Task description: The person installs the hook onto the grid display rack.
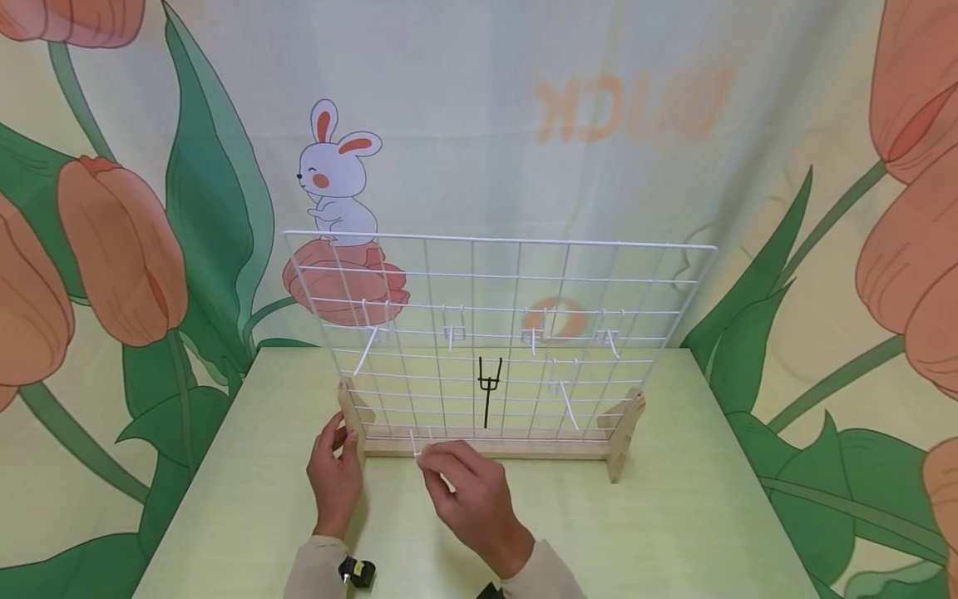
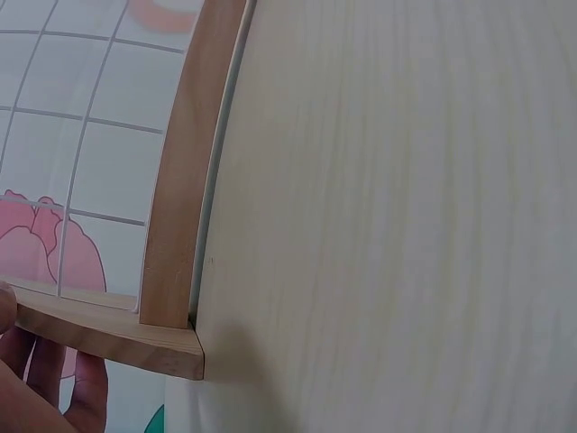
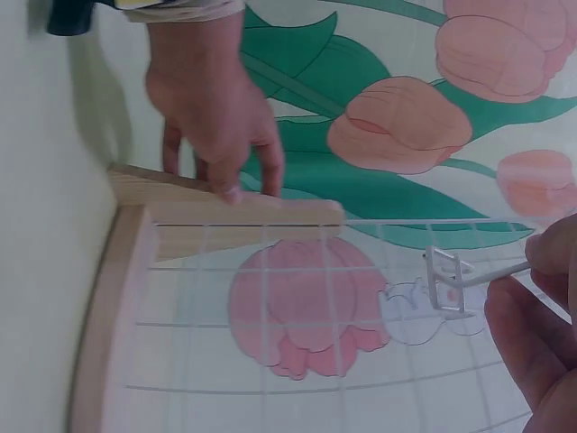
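Observation:
A white wire grid panel (image 1: 494, 240) stands upright in a wooden base. My left hand (image 1: 334, 478) holds the base's left wooden side support (image 1: 355, 414); in the left wrist view its thumb lies on one face of that wooden board (image 2: 117, 338) and the fingers on the other. Between thumb and fingertips my right hand (image 1: 475, 499) pinches the stem of a white wire hook (image 3: 448, 281). This hook is in front of the grid's lower left, apart from the wires in the right wrist view as far as I can tell.
Several white hooks hang on the grid, among them one at left (image 1: 367, 349) and one at lower right (image 1: 569, 403). A black hook (image 1: 488, 385) hangs near the middle. The base's right support (image 1: 624, 433) stands on the pale table (image 1: 711, 516). A printed curtain (image 1: 479, 116) hangs behind.

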The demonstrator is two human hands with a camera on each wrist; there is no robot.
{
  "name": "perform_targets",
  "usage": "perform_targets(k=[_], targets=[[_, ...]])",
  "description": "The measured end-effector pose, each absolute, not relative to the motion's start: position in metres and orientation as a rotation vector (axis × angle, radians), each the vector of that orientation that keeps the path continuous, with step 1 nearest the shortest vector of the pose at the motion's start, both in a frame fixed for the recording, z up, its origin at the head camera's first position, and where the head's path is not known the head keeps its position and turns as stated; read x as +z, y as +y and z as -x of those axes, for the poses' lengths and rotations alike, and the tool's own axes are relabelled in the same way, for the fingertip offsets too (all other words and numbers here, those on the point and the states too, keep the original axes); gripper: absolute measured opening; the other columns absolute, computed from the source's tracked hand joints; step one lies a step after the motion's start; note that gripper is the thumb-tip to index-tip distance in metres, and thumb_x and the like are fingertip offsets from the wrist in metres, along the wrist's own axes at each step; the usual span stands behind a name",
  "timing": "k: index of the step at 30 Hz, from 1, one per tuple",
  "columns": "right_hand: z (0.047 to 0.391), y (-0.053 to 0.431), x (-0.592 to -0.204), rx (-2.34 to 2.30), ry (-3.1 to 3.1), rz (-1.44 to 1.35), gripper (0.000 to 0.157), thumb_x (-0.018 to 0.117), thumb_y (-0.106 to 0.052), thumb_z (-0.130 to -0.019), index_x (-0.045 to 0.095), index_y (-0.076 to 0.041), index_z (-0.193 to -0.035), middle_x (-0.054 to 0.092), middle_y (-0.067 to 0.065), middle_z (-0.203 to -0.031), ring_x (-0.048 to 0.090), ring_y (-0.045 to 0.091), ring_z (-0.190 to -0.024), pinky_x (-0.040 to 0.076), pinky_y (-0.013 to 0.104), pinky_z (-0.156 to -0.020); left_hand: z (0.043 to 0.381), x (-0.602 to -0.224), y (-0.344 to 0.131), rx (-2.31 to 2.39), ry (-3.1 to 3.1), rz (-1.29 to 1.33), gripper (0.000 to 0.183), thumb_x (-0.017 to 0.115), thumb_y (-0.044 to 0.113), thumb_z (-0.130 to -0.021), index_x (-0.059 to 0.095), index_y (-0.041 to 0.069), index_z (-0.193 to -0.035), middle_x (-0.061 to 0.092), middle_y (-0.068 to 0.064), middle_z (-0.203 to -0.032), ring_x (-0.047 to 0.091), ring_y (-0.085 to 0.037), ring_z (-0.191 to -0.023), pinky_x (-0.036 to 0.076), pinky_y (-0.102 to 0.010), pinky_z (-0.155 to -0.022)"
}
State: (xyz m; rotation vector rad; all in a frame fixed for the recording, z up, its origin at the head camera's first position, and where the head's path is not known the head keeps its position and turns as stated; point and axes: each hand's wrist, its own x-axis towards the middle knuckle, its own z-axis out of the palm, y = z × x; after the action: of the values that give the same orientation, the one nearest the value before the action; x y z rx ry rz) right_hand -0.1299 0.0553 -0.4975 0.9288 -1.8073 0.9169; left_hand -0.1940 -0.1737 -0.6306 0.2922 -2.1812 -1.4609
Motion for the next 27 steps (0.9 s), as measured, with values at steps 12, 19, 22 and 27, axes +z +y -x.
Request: perform_targets(k=[12,19,22,27], targets=[[0.152,0.041,-0.459,0.891,-1.753,-0.851,0.019,0.083,0.008,-0.082,0.077,-0.003,-0.096,0.073,0.006,-0.093,0.077,0.015,-0.083,0.062,0.022,-0.076,0.194,-0.631,-0.174,-1.444,-2.229,-0.323,0.041,0.06,0.015,-0.109,0.058,0.016,-0.15,0.068,-0.014,-0.127,0.066,-0.026,-0.116,0.059,-0.047,-0.091],[0.169,0.033,-0.451,0.891,-1.755,-0.749,0.016,0.083,0.005,-0.084,0.078,-0.002,-0.097,0.074,0.007,-0.093,0.077,0.017,-0.084,0.063,0.026,-0.078,0.195,-0.63,-0.174,-1.444,-2.225,-0.318,0.041,0.061,0.014,-0.108,0.058,0.015,-0.15,0.067,-0.015,-0.127,0.067,-0.028,-0.117,0.059,-0.048,-0.091],[0.174,0.029,-0.45,0.903,-1.766,-0.707,0.015,0.084,0.003,-0.085,0.078,-0.003,-0.097,0.075,0.007,-0.093,0.077,0.017,-0.085,0.063,0.027,-0.079,0.193,-0.63,-0.174,-1.441,-2.233,-0.318,0.042,0.06,0.012,-0.109,0.057,0.015,-0.15,0.066,-0.016,-0.128,0.066,-0.029,-0.119,0.058,-0.053,-0.094],[0.181,0.025,-0.448,0.934,-1.754,-0.675,0.012,0.083,0.002,-0.086,0.078,-0.003,-0.096,0.075,0.008,-0.092,0.077,0.018,-0.085,0.063,0.027,-0.08,0.193,-0.629,-0.173,-1.436,-2.23,-0.312,0.044,0.06,0.01,-0.108,0.056,0.016,-0.151,0.066,-0.016,-0.128,0.067,-0.03,-0.119,0.058,-0.055,-0.094]])
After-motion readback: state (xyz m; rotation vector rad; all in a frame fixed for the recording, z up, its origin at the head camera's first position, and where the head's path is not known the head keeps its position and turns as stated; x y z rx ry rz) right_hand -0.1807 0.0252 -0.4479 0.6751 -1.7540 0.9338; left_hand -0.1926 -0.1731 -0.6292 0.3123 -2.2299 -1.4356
